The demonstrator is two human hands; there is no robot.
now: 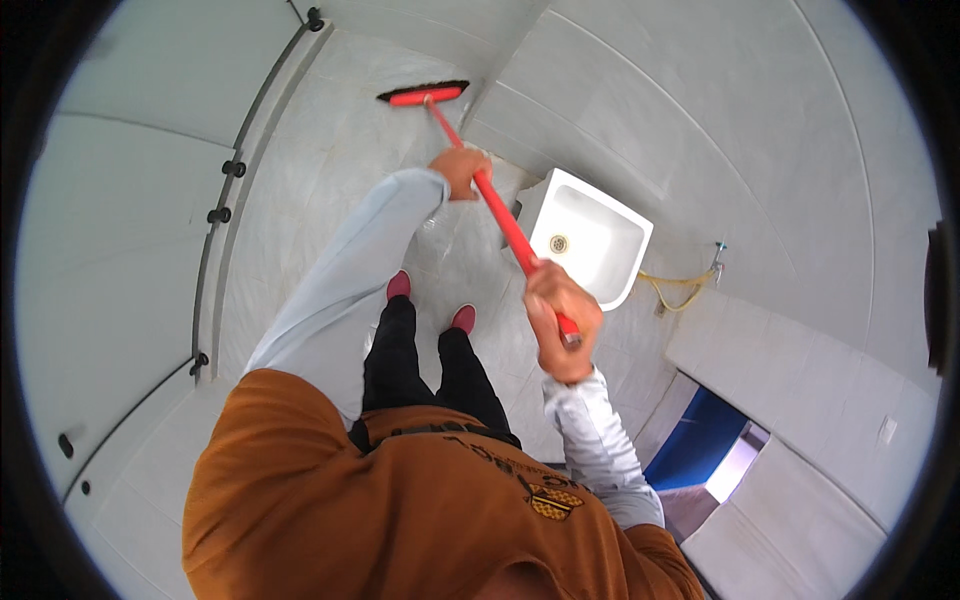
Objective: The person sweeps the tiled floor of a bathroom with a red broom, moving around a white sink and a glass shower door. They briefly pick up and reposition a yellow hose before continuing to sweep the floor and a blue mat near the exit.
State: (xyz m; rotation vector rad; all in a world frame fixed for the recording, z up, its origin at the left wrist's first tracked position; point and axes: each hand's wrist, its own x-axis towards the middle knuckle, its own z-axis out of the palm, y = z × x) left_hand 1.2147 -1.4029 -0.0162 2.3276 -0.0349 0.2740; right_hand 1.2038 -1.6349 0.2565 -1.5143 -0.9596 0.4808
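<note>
A red broom (508, 222) with dark bristles runs slantwise from the top of the head view down to the middle. Around the far part of its handle my left hand (462, 172) is closed, arm stretched forward. My right hand (563, 312) grips the handle close to its near end, and the end pokes out past the fingers. The broom head (428, 96) rests on or just over the pale tiled floor (345, 130), near the foot of the far wall.
Right of the handle stands a white sink (612, 232) with a round drain. A wall tap (718, 262) has a yellow hose (672, 302) beside it. Glass panels (130, 210) with black fittings line the left. A doorway showing blue (692, 440) lies at lower right.
</note>
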